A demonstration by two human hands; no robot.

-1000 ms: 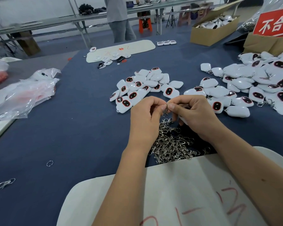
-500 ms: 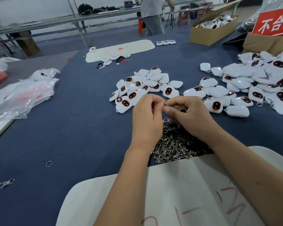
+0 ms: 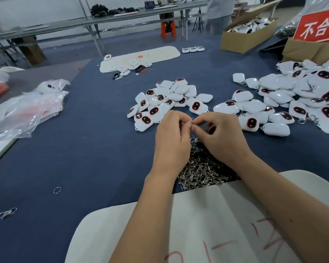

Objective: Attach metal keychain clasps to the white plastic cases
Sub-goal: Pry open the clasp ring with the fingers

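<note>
My left hand and my right hand meet fingertip to fingertip over the blue table, both pinching a small metal clasp. My right palm also curls round a white plastic case, mostly hidden. Below the hands lies a heap of metal clasps. A pile of white cases without clasps sits just beyond my left hand. A larger pile of cases with clasps spreads to the right.
A white board with red marks lies under my forearms. Clear plastic bags sit at the left. Two loose rings lie near the front left. Cardboard boxes and a red sign stand far right.
Both hands have lifted slightly away from the clasp heap and drawn closer together at the fingertips. A person in the background walked to the right.
</note>
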